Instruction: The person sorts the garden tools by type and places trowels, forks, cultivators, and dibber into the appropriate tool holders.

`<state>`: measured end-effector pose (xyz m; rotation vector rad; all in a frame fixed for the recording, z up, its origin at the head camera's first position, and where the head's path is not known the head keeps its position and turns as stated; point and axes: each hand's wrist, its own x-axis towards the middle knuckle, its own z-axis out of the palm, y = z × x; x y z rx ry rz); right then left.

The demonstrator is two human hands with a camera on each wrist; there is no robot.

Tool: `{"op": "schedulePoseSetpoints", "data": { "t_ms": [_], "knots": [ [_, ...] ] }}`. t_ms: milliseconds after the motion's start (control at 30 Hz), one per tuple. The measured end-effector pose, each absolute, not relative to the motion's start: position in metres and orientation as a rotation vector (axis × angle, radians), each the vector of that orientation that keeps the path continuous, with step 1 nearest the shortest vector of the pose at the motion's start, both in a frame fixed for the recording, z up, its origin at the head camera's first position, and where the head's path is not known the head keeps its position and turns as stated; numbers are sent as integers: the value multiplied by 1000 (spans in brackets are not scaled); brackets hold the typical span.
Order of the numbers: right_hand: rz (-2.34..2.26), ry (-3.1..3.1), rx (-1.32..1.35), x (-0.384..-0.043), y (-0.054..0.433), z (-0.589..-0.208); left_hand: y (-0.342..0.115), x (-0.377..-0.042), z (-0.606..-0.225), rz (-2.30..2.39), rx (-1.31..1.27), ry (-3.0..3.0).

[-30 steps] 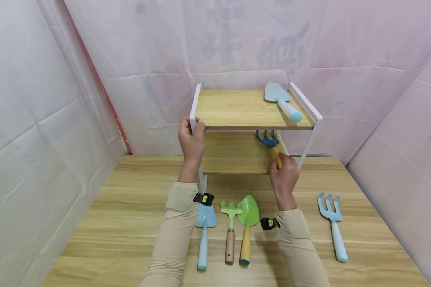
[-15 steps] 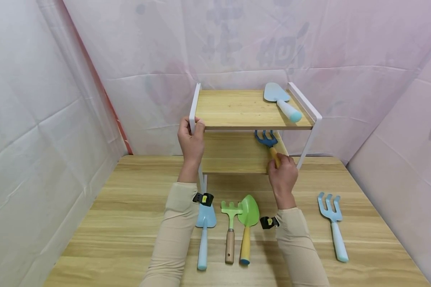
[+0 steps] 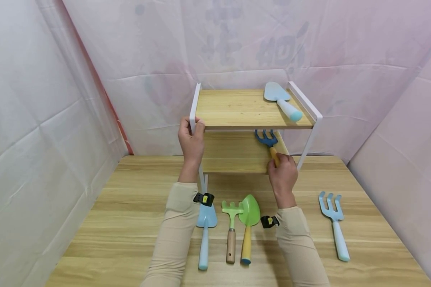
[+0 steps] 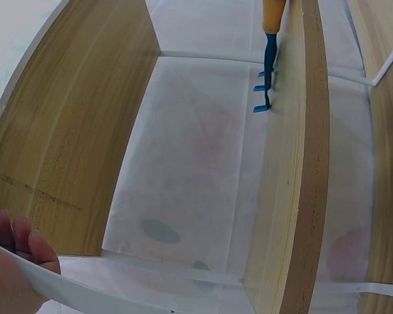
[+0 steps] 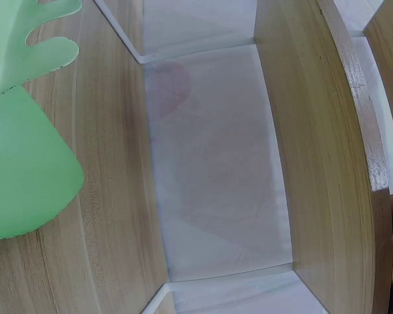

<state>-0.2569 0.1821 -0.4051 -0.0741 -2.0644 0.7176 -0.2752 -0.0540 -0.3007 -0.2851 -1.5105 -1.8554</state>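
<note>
Head view: right hand (image 3: 283, 175) pinches the yellow handle of a blue three-tine hand rake (image 3: 271, 142). Rake lies over the lower shelf (image 3: 233, 153), right-hand part, tines toward the back. Left hand (image 3: 191, 143) curled round the white frame (image 3: 195, 105) at the front-left corner of the upper shelf (image 3: 230, 109).

Change: over the last second, rake and right hand shifted slightly leftward; across the last half-second, practically no movement. Judgement: fine positioning on that shelf, rake not yet let go.

Hard to see: tine tips turn up off the board in the left wrist view; whether the head touches the board, cannot confirm. Left fingers partly behind the frame. Right wrist view cuts off hand and handle end at its right edge; finger contact unreadable there. Light-blue trowel (image 3: 203, 243) on the table (image 3: 136, 223): blade top covered by a black wrist camera (image 3: 208, 199).
</note>
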Motion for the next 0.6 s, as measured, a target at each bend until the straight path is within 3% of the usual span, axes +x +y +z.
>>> {"op": "schedulePoseSetpoints", "data": {
  "t_ms": [300,600],
  "knots": [
    [790,-2093,-5,-248,181,-404,-55,-276,-302,-1823,-264,-1501],
    [788,-2270,22,-214,185,-390,-54,-277,-302,-1845,-295,-1485]
  ]
}}
